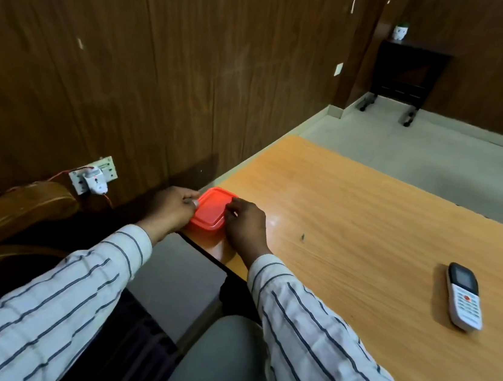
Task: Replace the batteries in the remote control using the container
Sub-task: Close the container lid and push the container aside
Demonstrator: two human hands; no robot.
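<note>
A small square container with an orange-red lid [211,209] sits at the near left corner of the wooden table [365,229]. My left hand [172,207] grips its left edge, fingers curled on the lid rim. On the container's right side, my right hand [244,226] pinches the lid edge with its fingertips. The lid is on, so the contents are hidden. A white remote control [463,297] with a dark screen and an orange button lies face up on the table far to the right, well apart from both hands.
A wood-panelled wall runs along the left, carrying a wall socket [95,174] with a plugged adapter and red wires. A wooden chair arm [17,206] sits at lower left. A dark cabinet [407,73] with a small white pot stands far back.
</note>
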